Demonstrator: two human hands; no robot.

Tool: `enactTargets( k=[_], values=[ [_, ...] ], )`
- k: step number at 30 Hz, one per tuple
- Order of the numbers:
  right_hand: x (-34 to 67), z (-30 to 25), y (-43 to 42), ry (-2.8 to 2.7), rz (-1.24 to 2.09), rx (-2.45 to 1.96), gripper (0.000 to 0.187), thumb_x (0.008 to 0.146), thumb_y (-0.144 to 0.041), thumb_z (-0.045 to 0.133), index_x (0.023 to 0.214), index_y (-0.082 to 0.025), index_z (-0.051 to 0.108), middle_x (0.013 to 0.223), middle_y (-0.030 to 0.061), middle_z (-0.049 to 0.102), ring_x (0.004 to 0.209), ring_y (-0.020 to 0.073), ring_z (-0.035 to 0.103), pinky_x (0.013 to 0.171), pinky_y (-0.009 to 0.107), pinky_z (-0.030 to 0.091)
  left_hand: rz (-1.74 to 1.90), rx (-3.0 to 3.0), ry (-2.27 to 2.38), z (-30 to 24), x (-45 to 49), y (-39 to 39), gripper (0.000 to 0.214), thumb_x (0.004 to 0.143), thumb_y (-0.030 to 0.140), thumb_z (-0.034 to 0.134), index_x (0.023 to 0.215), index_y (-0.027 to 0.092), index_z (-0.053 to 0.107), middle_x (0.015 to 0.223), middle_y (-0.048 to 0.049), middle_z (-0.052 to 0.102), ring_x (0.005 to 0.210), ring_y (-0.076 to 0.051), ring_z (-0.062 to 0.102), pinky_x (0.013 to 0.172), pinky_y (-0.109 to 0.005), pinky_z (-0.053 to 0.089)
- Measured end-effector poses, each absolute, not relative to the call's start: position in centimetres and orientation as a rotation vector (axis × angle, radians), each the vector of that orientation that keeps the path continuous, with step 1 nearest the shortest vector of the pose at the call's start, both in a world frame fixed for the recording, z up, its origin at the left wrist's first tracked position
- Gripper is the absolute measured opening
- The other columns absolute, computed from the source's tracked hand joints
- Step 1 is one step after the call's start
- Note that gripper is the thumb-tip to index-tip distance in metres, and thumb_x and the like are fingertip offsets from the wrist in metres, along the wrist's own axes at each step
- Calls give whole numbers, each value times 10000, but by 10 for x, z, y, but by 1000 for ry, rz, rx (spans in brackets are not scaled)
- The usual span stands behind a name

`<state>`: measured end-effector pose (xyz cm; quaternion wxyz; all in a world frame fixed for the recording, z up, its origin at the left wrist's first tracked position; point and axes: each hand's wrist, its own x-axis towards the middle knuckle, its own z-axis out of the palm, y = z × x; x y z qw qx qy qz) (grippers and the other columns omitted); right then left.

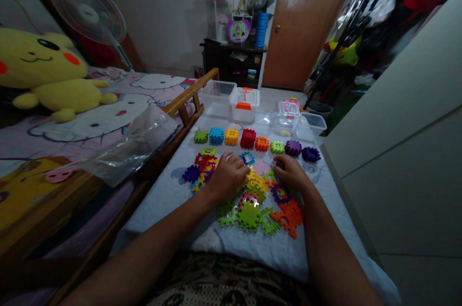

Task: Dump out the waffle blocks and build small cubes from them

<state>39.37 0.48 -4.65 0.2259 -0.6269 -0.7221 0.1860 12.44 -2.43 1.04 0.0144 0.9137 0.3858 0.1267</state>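
Bent fingers of my left hand (229, 174) come down over a heap of flat toothed building tiles, touching beside a yellow tile (257, 181); what lies under the fingers is hidden. My right hand (291, 171) is curled at the heap's right side, above a purple frame tile (280, 194); I cannot make out what its fingertips hold. Nearest me lie a green tile (249, 215), a green window tile (269, 222) and orange tiles (290, 214). A blue window tile (247, 158) sits between the hands. Red tiles (205, 160) and a dark purple tile (191, 173) are left.
Behind the heap runs a row of single-colour stacks, including a red stack (248, 138) and a blue stack (216, 135). Clear plastic boxes (218, 99) and an orange-latched box (245, 106) stand farther back. A wooden rail (195, 92) borders the left side; a white cabinet (404, 152) stands right.
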Motion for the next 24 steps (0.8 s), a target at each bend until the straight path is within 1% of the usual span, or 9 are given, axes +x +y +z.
enactTargets(
  k=[2,3,6,8,10,15,18,24],
  values=[
    [394,-46,5,-1993,512,-1735,293,796,-182,606,1081,-149,670,924,63,664,817,177,595,750,278,447,418,2776,1183,5,122,-25,173,888,269,596,1050,233,645,1042,-60,657,1067,-242,549,1147,-478,227],
    [394,-46,5,-1997,513,-1737,298,798,-184,606,1086,-144,669,928,66,664,814,176,595,748,278,446,432,2732,1190,3,119,-23,247,862,309,643,1096,231,635,1088,-65,648,1089,-247,542,1140,-474,243],
    [393,-46,4,-2005,517,-1740,303,808,-193,603,1100,-137,664,949,73,664,819,177,593,750,278,446,405,2623,1208,-3,111,-16,569,761,425,755,1256,218,567,1260,-94,591,1184,-278,504,1100,-449,308],
    [393,-45,4,-2004,517,-1739,301,807,-193,606,1097,-138,665,961,76,665,841,183,596,768,283,447,334,2591,1211,-4,107,-10,660,737,467,770,1299,212,535,1319,-104,565,1234,-295,482,1087,-445,323],
    [393,-45,4,-2002,515,-1735,300,803,-191,610,1093,-138,668,959,76,666,853,187,598,779,287,448,261,2579,1238,-5,107,-7,635,748,469,758,1287,212,542,1308,-102,579,1238,-302,488,1080,-447,327],
    [393,-45,5,-2013,513,-1736,278,806,-189,603,1074,-151,672,941,66,665,825,180,592,757,282,443,163,2592,1318,-1,112,-5,474,783,397,718,1205,218,598,1192,-85,640,1137,-290,551,1033,-430,363],
    [394,-46,4,-2012,508,-1732,281,811,-192,604,1081,-147,670,951,71,666,836,182,587,763,284,440,180,2601,1321,2,113,-4,469,786,371,708,1215,216,598,1178,-83,642,1125,-283,554,1030,-423,366],
    [395,-49,5,-2011,488,-1716,268,812,-195,609,1071,-161,671,939,59,667,828,174,586,758,280,441,201,2591,1308,12,118,3,472,814,399,692,1237,223,582,1179,-78,622,1140,-266,541,1019,-399,373]
  ],
)
